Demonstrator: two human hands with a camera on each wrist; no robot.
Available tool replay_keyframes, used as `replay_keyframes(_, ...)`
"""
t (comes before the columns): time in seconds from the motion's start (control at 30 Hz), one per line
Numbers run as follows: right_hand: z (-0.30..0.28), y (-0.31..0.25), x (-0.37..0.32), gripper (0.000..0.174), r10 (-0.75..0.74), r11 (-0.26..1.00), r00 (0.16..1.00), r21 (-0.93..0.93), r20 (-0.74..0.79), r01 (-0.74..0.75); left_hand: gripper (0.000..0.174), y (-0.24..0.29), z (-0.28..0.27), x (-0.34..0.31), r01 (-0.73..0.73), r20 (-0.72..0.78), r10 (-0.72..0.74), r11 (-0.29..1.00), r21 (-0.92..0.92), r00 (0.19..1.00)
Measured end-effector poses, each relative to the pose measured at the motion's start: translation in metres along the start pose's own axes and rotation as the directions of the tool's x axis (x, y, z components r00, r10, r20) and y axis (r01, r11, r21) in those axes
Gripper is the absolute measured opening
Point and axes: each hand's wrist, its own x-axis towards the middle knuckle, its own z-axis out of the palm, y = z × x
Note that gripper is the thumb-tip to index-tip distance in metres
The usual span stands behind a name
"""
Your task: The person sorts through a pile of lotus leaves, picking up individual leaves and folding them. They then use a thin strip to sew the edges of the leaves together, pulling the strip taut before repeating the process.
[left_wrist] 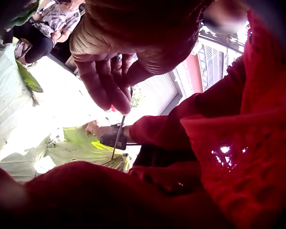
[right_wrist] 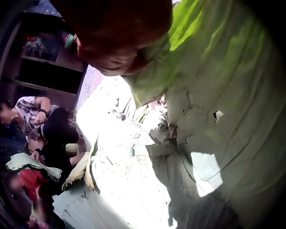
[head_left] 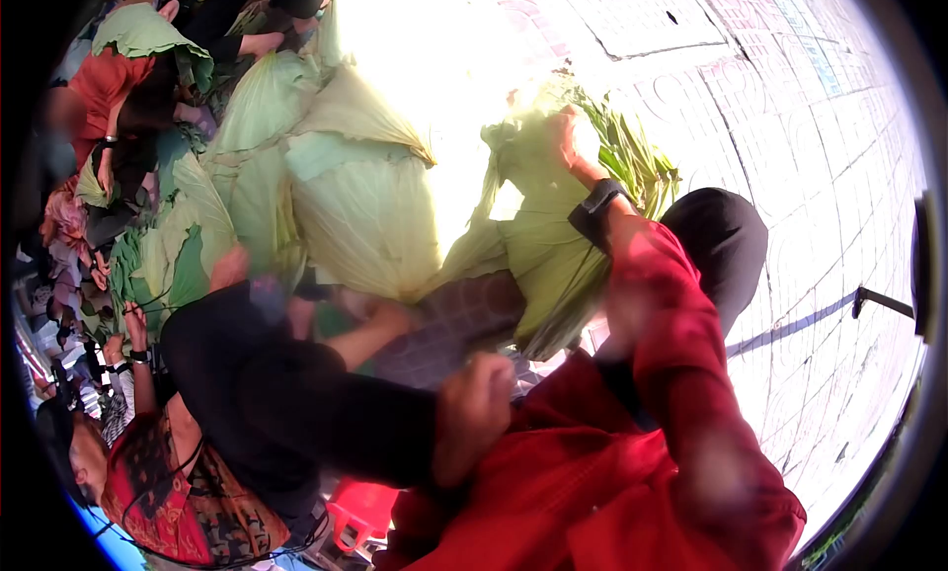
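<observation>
Right grip (head_left: 576,148): grasping. The bare right hand bears down at the edge of a large, pale-green, veined leaf sheet (head_left: 556,243); the curled fingers hold the leaf material, seen in shadow in the right wrist view. A black wristwatch (head_left: 597,205) is fitted to this wrist, below a red jacket sleeve (head_left: 664,319).

Left grip (head_left: 476,413): grasping. In the left wrist view, the fingertips pinch a thin, dark, straight stick (left_wrist: 118,138), which points downward. Its lower end overlaps the stems in that view; contact cannot be determined. In the head view the left hand is blurred, located in front of the torso and well apart from the right hand.

Location of leaf sheet: below the right hand, extending toward the wearer's lap. A small hole is visible in its surface in the right wrist view. A bundle of narrow, yellow-green stems (head_left: 637,161) lies just beside the right hand, on its outer side.

Adjacent items: a heap of broad, pale-green leaves (head_left: 365,210) lies left of the leaf sheet. Light-coloured tiled pavement (head_left: 820,205) extends on the right, in strong sunlight. A red plastic container (head_left: 363,510) stands near the wearer's left side. A seated person in a red-and-dark patterned top (head_left: 188,487) is positioned at the lower left; further people are at the upper left, one wearing a green leaf (head_left: 148,31) on the head.
</observation>
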Motion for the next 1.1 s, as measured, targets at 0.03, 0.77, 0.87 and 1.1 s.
replay_keyframes(0.03, 0.0, 0.004, 0.004, 0.024, 0.007, 0.999, 1.0, 0.047, -0.001, -0.007, 0.005, 0.0, 0.0, 0.0, 0.003, 0.004, -0.003, 1.0, 0.0, 1.0)
replay_keyframes(0.77, 0.06, 0.133, 0.052, 0.028, 0.093, 0.872, 0.93, 0.48, -0.356, 0.096, 0.006, 0.003, 0.001, -0.001, 0.111, 0.047, -0.111, 0.994, 0.019, 0.993)
replay_keyframes(0.87, 0.047, 0.132, 0.05, 0.028, 0.073, 0.867, 0.933, 0.484, -0.353, 0.116, 0.006, 0.004, 0.0, 0.001, 0.105, 0.051, -0.107, 0.994, 0.031, 0.993)
replay_keyframes(1.1, 0.007, 0.112, 0.035, 0.023, 0.281, 0.957, 0.932, 0.137, -0.228, -0.255, 0.006, 0.005, -0.003, 0.005, 0.121, -0.001, -0.121, 0.993, -0.004, 0.993)
